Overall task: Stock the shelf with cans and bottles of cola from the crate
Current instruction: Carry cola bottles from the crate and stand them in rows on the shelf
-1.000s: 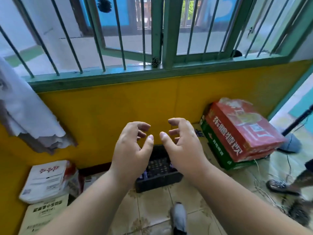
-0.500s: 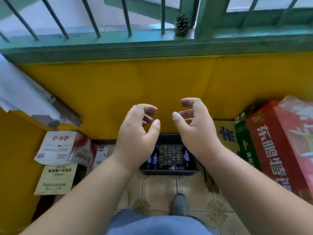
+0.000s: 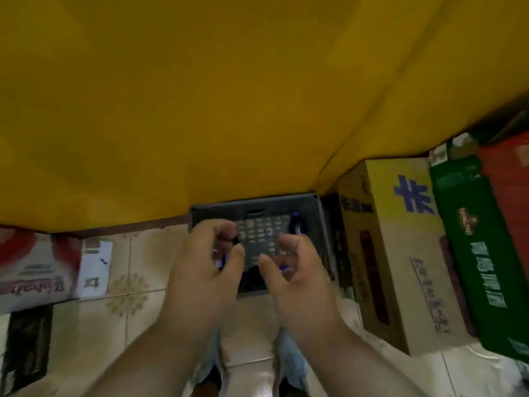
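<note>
Reaching down, your left hand [image 3: 200,267] and right hand [image 3: 297,270] hover over the crate [image 3: 322,224], fingers curled, holding nothing. Bottles [image 3: 297,226] inside are blurred. A carton [image 3: 400,253] crowds its right edge; the yellow wall [image 3: 229,96] backs it.

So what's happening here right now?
A person leans over a dark plastic crate on the tiled floor against a yellow wall. The left hand and right hand hover over it, fingers curled, holding nothing. Blurred bottles show inside. A yellow cardboard box stands to the crate's right.
</note>
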